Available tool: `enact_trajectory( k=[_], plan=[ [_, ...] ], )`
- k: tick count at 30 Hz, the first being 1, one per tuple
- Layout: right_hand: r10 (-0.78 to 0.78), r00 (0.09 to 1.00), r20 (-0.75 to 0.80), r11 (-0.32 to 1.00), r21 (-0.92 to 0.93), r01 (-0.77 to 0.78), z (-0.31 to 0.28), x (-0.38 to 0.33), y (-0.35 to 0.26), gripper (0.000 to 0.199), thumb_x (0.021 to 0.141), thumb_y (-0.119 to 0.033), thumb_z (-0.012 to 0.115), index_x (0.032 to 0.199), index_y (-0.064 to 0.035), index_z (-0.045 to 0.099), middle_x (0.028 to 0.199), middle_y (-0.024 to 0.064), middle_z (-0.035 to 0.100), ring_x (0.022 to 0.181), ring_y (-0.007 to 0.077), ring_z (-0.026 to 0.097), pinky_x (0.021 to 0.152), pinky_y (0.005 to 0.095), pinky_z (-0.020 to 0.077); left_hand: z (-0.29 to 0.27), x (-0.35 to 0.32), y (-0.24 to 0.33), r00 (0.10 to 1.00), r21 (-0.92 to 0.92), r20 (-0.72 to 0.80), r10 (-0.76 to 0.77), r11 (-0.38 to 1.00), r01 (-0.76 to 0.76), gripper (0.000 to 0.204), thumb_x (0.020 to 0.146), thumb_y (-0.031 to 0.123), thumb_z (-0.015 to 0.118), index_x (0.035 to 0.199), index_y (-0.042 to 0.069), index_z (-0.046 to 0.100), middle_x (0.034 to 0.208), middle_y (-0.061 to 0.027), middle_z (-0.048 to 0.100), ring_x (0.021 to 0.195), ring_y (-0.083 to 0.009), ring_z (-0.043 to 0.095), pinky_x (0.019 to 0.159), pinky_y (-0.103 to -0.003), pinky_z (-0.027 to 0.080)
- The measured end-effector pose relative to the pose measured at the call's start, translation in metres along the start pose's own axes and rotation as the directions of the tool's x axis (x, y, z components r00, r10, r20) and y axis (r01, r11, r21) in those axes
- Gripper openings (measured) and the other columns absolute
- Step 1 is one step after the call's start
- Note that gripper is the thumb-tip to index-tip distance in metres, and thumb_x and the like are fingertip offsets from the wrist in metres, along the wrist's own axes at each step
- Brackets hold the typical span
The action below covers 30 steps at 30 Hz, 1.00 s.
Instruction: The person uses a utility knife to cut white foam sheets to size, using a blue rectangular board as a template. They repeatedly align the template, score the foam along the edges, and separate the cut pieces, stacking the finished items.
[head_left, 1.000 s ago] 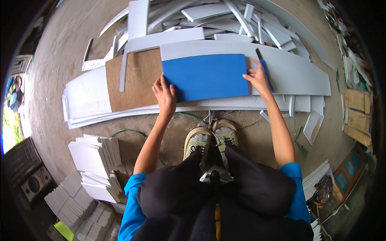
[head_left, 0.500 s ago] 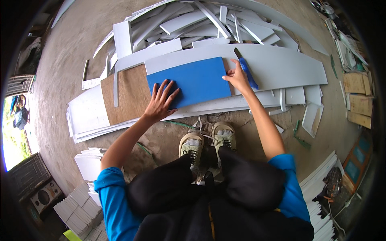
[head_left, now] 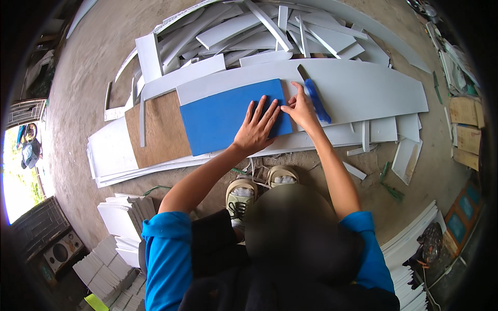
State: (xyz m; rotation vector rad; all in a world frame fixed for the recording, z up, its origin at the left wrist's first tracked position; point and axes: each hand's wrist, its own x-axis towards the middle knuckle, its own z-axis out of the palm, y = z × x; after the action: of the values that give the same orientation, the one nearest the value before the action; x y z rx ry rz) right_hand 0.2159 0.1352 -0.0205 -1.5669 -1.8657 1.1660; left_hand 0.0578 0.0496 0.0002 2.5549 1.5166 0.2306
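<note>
A blue rectangular panel [head_left: 218,119] lies flat on a long grey-white board [head_left: 363,88] on the ground. My left hand [head_left: 255,129] presses flat on the panel's right part, fingers spread. My right hand [head_left: 301,110] sits at the panel's right edge and grips a blue-handled utility knife [head_left: 315,98], whose blade end points up and away along that edge. A brown board [head_left: 155,129] lies to the left of the blue panel.
A heap of white offcut strips [head_left: 259,31] fills the far side. Stacks of cut white pieces [head_left: 122,217] stand at the lower left, another stack [head_left: 410,243] at the lower right. My shoes [head_left: 244,197] rest just before the boards. Small scraps [head_left: 404,158] lie to the right.
My left hand slid right across the blue panel, from its left edge to near the right edge beside my right hand. The view shifted, so the boards now sit tilted.
</note>
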Motion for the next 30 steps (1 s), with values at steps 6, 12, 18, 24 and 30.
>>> enact_trajectory(
  k=[6, 12, 18, 24, 30],
  plan=[
    [-0.298, 0.899, -0.321, 0.915, -0.366, 0.172, -0.016, -0.014, 0.006, 0.057, 0.071, -0.012, 0.067, 0.12, -0.0072, 0.039, 0.09, 0.0116, 0.049, 0.083, 0.0259, 0.048, 0.073, 0.0377, 0.0422, -0.001, 0.0, 0.001, 1.0, 0.005, 0.021, 0.0, 1.0, 0.0, 0.084, 0.069, 0.04, 0.063, 0.133, 0.002, 0.024, 0.141, -0.0134, 0.017, 0.13, -0.0376, 0.013, 0.104, -0.05, 0.014],
    [-0.184, 0.946, -0.268, 0.841, -0.54, 0.01, -0.039, -0.021, 0.012, 0.043, 0.077, -0.015, 0.06, 0.113, 0.0007, 0.043, 0.098, 0.0158, 0.048, 0.094, 0.0318, 0.047, 0.077, 0.0424, 0.0406, -0.012, 0.003, 0.005, 0.996, -0.082, -0.053, -0.075, 0.994, 0.07, 0.078, 0.07, 0.048, 0.06, 0.127, 0.002, 0.033, 0.135, -0.0144, 0.026, 0.127, -0.0342, 0.02, 0.103, -0.05, 0.015],
    [-0.009, 0.996, -0.09, 0.973, 0.227, 0.029, -0.066, -0.044, -0.015, 0.025, 0.087, -0.014, 0.046, 0.108, 0.001, 0.048, 0.085, 0.0095, 0.057, 0.074, 0.0168, 0.056, 0.064, 0.0312, 0.0463, -0.028, 0.044, 0.026, 0.738, -0.815, -0.105, -0.667, 0.483, 0.321, 0.05, 0.082, 0.044, 0.053, 0.107, 0.002, 0.051, 0.116, -0.0136, 0.046, 0.109, -0.0243, 0.042, 0.093, -0.04, 0.031],
    [-0.044, 0.995, 0.091, 0.868, 0.497, -0.007, -0.105, -0.107, -0.097, 0.022, 0.091, -0.021, 0.039, 0.103, -0.0048, 0.049, 0.068, 0.0024, 0.054, 0.055, 0.0083, 0.049, 0.052, 0.0214, 0.0404, -0.113, 0.058, 0.067, 0.852, -0.997, -0.065, -0.52, 0.076, -0.03, 0.017, 0.083, 0.018, 0.06, 0.082, 0.001, 0.061, 0.075, 0.0016, 0.059, 0.074, -0.0047, 0.05, 0.072, -0.022, 0.041],
    [0.058, 0.995, -0.084, 0.957, 0.288, -0.031, -0.11, -0.126, -0.13, 0.058, 0.084, -0.053, 0.044, 0.058, -0.0017, 0.053, 0.044, 0.003, 0.044, 0.042, 0.0113, 0.044, 0.042, 0.0285, 0.0343, -0.155, 0.037, 0.091, 0.889, -0.996, -0.076, -0.452, -0.008, -0.089, 0.018, 0.082, 0.024, 0.061, 0.077, 0.006, 0.062, 0.075, 0.0026, 0.058, 0.077, -0.0052, 0.049, 0.073, -0.023, 0.037]
  ],
)
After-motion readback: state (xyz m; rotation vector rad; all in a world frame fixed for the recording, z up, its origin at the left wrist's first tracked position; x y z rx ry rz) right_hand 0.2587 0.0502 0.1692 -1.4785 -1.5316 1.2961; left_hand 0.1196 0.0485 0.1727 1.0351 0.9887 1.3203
